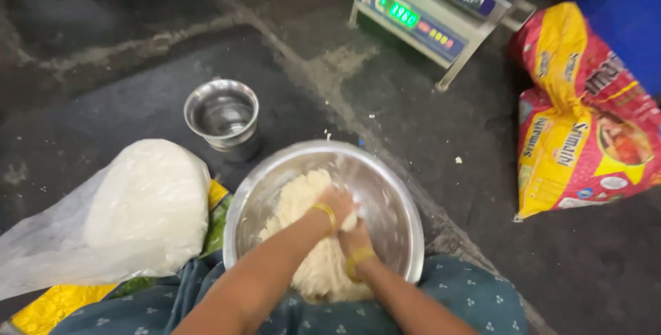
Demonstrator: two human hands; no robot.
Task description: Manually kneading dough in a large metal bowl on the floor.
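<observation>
A: While the pale dough (310,238) sits heaped in the big steel bowl (392,190) on the dark floor (441,135), where are the hands?

B: Both are pressed into it. The left hand (335,204) lies curled on top; the right hand (354,237) is sunk in beside it, fingers hidden, so how tightly either one clutches the dough I cannot tell

A: And around the bowl?

B: A clear bag of white flour (138,204) just left, a small steel pot (222,116) behind, a weighing scale (434,11) farther off, a red-and-yellow sack (585,121) to the right
</observation>
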